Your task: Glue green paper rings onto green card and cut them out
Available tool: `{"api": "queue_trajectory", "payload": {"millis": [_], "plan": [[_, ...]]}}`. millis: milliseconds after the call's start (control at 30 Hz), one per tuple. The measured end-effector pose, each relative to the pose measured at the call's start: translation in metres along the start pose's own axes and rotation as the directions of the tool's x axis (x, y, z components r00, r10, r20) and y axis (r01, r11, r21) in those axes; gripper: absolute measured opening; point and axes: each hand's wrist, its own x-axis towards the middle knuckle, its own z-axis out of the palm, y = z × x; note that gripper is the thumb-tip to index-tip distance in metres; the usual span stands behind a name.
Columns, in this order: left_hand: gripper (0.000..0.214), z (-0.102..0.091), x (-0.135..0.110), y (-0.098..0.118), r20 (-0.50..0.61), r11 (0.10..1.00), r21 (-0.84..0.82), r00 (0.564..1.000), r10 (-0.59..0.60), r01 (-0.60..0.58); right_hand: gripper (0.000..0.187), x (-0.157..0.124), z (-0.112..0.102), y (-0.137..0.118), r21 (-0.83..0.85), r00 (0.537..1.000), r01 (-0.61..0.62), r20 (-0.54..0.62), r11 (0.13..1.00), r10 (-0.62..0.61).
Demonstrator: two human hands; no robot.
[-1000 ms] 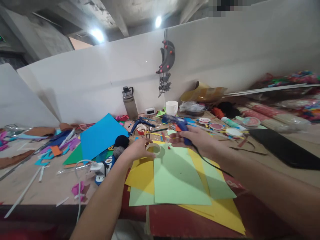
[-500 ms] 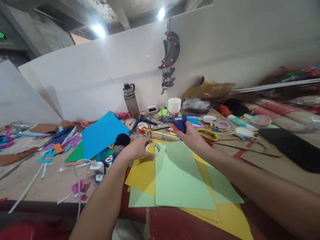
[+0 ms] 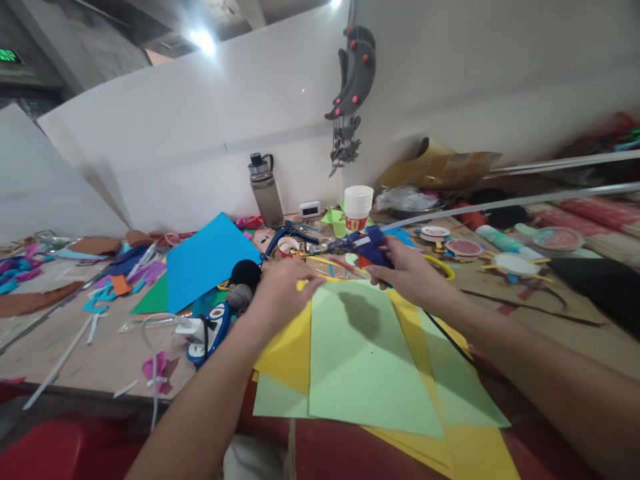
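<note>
In my right hand (image 3: 405, 267) is a blue hot glue gun (image 3: 367, 245), its nozzle pointing left above the papers. A long translucent glue stick (image 3: 500, 203) runs out of its back to the right, and a black cord (image 3: 450, 340) hangs beneath. My left hand (image 3: 285, 293) is closed, thumb and fingers brought together over the left edge of the papers. A small yellow bit shows by its fingertips, but what they hold is hidden. Below lie light green sheets (image 3: 367, 373) over yellow sheets (image 3: 287, 357).
A water bottle (image 3: 267, 197), small white clock (image 3: 309, 209) and stacked paper cups (image 3: 358, 203) stand at the back. Left are blue card (image 3: 210, 263), dark yarn balls (image 3: 245, 274) and a power strip (image 3: 213, 333). A crescent ornament (image 3: 357, 73) hangs ahead. Wrapped stick bundles lie right.
The glue gun has shifted slightly right, its glue stick and cord now showing. The pale ring earlier in my left hand is out of sight, and those fingers have turned inward. The view has tilted down.
</note>
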Motion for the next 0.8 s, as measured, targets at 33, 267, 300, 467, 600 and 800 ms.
{"api": "queue_trajectory", "payload": {"millis": [33,267,300,467,600,800], "plan": [[0.032,0.010,-0.004,0.010,0.063,0.998,0.044,0.997,0.041,-0.044,0.028,0.000,0.000,0.000,0.021,1.000,0.015,-0.016,1.000,-0.015],[0.030,0.063,-0.028,0.046,0.305,0.905,0.277,0.923,0.235,-0.322,0.036,-0.006,0.002,-0.002,-0.145,0.994,0.108,-0.007,0.984,-0.110],[0.029,0.064,-0.029,0.047,0.303,0.905,0.290,0.927,0.223,-0.312,0.039,-0.008,0.001,-0.002,-0.208,0.991,0.126,-0.014,0.970,-0.132],[0.025,0.062,-0.028,0.050,0.293,0.919,0.308,0.944,0.155,-0.246,0.037,-0.016,-0.003,0.003,-0.491,0.979,0.181,0.011,0.852,-0.201],[0.026,0.063,-0.029,0.053,0.280,0.930,0.319,0.956,0.091,-0.182,0.030,-0.018,-0.003,0.010,-0.581,0.974,0.215,0.070,0.785,-0.214],[0.031,0.071,-0.037,0.055,0.274,0.889,0.393,0.953,0.129,-0.234,0.023,-0.018,-0.004,0.007,-0.594,0.972,0.234,0.128,0.770,-0.197]]}}
